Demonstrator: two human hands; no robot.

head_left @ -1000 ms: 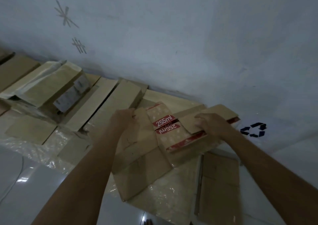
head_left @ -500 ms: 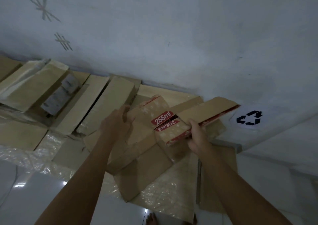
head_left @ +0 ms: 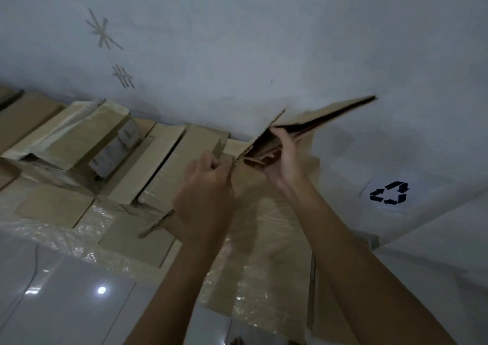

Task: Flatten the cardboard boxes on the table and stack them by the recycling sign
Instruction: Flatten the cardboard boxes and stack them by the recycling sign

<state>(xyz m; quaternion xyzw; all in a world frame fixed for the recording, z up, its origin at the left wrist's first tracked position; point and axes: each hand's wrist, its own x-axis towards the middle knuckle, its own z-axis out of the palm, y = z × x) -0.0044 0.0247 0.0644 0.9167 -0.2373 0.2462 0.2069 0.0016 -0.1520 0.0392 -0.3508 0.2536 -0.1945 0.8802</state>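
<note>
A flattened brown cardboard box [head_left: 324,118] is raised edge-on above the table, its long end pointing up to the right. My right hand [head_left: 284,157] grips it from below, fingers curled over its lower edge. My left hand [head_left: 204,188] pinches a flap of the same box at its lower left corner. The black recycling sign [head_left: 389,192] lies on the white surface to the right, apart from the box. Its red "255ml" print is hidden now.
Several brown cardboard boxes [head_left: 174,170] lie side by side along the wall on the left. Flat cardboard under clear plastic wrap [head_left: 253,278] covers the table below my arms. Glossy white floor tiles [head_left: 60,305] show at the lower left.
Both hands have lifted the box off the pile and turned it on edge, so the red print no longer shows. My right hand moved up and under it.
</note>
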